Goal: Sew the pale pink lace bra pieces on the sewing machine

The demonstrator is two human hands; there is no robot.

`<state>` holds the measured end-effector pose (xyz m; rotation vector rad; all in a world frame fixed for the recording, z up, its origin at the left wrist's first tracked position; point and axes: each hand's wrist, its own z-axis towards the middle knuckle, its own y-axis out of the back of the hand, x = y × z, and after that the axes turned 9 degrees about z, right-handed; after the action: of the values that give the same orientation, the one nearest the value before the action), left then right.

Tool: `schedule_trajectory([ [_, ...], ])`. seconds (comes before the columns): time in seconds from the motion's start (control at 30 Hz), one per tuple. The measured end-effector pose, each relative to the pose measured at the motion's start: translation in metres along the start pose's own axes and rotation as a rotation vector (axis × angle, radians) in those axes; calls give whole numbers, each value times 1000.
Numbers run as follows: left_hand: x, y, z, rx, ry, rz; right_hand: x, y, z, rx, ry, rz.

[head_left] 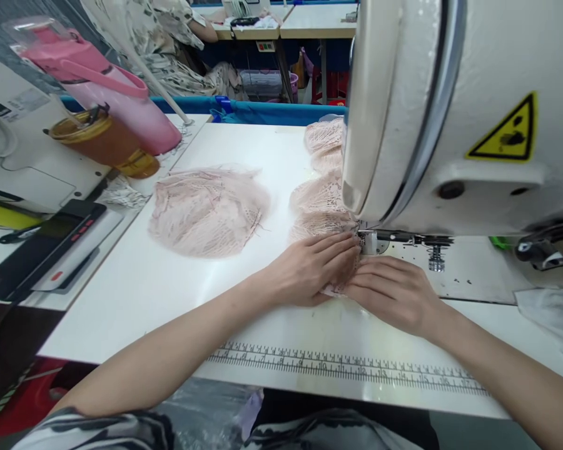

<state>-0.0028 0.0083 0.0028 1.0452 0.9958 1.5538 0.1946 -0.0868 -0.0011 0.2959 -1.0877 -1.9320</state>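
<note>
One white tabletop (192,281): it is bearing all the lace, and its glossy surface could be letting light cloth skid if either palm eases off.
Sewing machine (413,119): its head is looming above the cloth, displaying a yellow warning sign (507,128) and hiding part of the far folds from me.
Bunched lace (321,197): pale pink, it is lying in ruffled heaps left of the machine head and reaching under the hands; such loose gathers could be doubling over and getting caught.
Loose lace piece (206,212): it is resting apart, near the left forearm (206,331), where a careless sweep could be dragging it.
Left hand (312,269): it is pressing palm-down on the bunched lace, fingers together and slightly bent; I cannot tell whether the thumb is pinching.
Right hand (394,290): its nearly straight fingers are touching the lace's near end; its thumb is hiding too.
Presser foot (368,240): it is sitting just beside the left fingertips, so inattention could be costing a finger.
Thread ends (258,230): they are straying from the loose piece and could be snagging.
</note>
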Motion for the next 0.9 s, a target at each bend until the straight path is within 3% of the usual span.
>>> schedule_trajectory([
  [0.17,2,-2,-3,75,19,-24,0,-1,0,-9,-13,-1],
  [0.9,0,0,-1,101,45,-3,-1,-3,-1,-33,9,-93],
])
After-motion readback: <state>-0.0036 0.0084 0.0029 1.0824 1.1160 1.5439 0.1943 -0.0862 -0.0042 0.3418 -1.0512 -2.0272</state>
